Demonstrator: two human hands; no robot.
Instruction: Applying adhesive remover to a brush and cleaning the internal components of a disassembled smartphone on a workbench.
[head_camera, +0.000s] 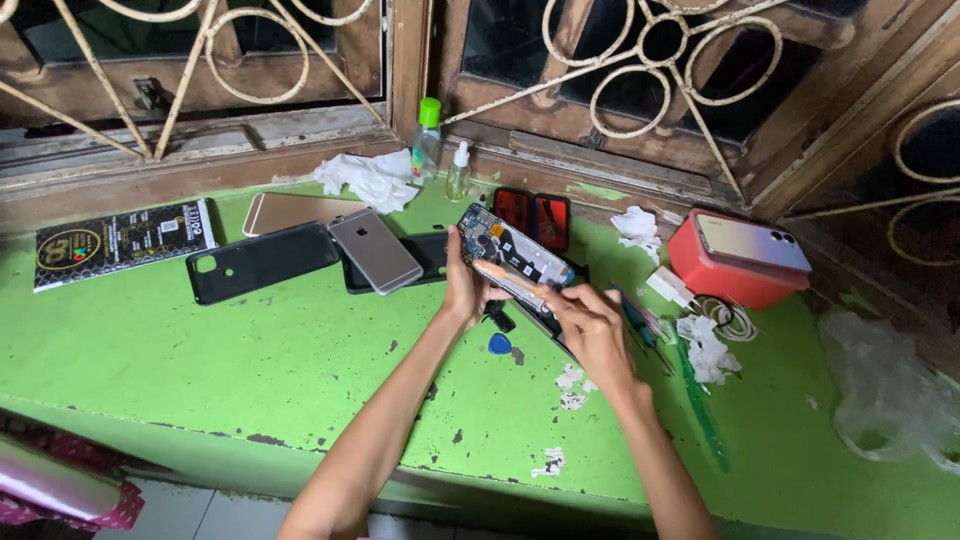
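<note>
The left hand grips one opened smartphone with its circuit boards bared, held tilted above the green painted table. The right hand is closed on the phone's lower edge, fingers pinched. Just below lies one blue triangular plastic pick. Further left lie two black phone cases, one silver phone face down and one gold phone. Behind stand two small clear bottles. To the right sits one red box carrying one pale phone.
</note>
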